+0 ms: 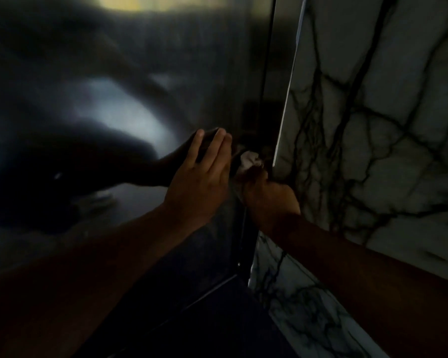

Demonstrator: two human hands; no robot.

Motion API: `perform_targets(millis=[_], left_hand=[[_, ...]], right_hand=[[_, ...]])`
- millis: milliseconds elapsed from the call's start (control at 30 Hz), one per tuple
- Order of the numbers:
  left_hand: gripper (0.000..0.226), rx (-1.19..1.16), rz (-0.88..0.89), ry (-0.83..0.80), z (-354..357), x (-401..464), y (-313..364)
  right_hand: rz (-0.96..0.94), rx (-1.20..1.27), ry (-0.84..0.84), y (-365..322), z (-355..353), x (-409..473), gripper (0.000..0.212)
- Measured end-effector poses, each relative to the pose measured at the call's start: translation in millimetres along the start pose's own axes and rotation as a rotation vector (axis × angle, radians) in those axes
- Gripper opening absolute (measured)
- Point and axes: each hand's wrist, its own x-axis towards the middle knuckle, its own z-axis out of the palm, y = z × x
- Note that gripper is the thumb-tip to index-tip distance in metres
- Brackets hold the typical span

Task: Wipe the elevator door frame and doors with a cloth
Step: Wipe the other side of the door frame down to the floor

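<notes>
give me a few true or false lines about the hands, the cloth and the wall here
1. The right hand grips a pale cloth. True.
2. The left hand is clenched in a fist. False: it lies flat, fingers out, on the metal door.
3. The wall on the right is plain red brick. False: it is pale marble with dark veins.
4. The cloth is at the door frame, between door and wall. True.

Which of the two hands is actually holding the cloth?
The right hand, fisted around the pale cloth by the door frame beside the marble wall. The left hand lies open and flat on the door.
</notes>
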Motion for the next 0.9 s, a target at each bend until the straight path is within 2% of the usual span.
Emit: perform_targets(millis=[133, 200, 300, 367, 467, 533, 600, 633, 700, 767, 867, 900], left_hand=[[0.046, 0.042, 0.043, 0.102, 23.4, -16.3, 8.4], [0.045, 0.014, 0.066, 0.124, 35.5, -26.9, 10.0], [0.044, -0.039, 0.067, 0.143, 49.1, -41.8, 21.1], [0.045, -0.068, 0.054, 0.113, 55.8, -54.0, 34.5], [0.054, -0.093, 0.051, -0.011, 64.5, -81.3, 57.4], [0.059, -0.108, 0.085, -0.102, 67.8, -100.4, 67.6], [0.062, -0.121, 0.104, -0.133, 73.1, -117.0, 74.3], [0.062, -0.128, 0.105, -0.128, 77.8, -124.4, 76.9], [0.060, -0.142, 0.098, -0.104, 84.6, -133.6, 84.1], [0.051, -0.164, 0.097, -0.118, 93.9, -147.7, 95.5], [0.045, -0.235, 0.101, -0.255, 105.6, -182.5, 117.1], [0.046, -0.249, 0.097, -0.298, 107.8, -194.1, 122.5]], right_hand=[[0.039, 0.007, -0.175, -28.7, 35.9, -29.9, 0.034], [0.054, -0.058, -0.162, -39.3, 46.0, -37.0, 0.029], [0.048, -0.072, -0.150, -42.1, 58.9, -48.1, 0.039], [0.044, -0.051, -0.098, -40.3, 67.7, -55.3, 0.044], [0.081, -0.087, -0.120, -49.8, 87.7, -66.8, 0.039], [0.115, -0.038, -0.229, -58.4, 94.8, -81.2, 0.037], [0.157, 0.134, -0.405, -69.0, 116.3, -97.7, 0.053], [0.173, 0.212, -0.498, -76.3, 132.1, -109.6, 0.053], [0.215, 0.253, -0.492, -87.7, 149.1, -127.9, 0.043], [0.166, 0.091, -0.486, -100.4, 163.8, -143.2, 0.032], [0.126, -0.058, -0.384, -112.1, 191.7, -166.1, 0.028], [0.153, 0.035, -0.384, -114.0, 197.0, -173.4, 0.028]])
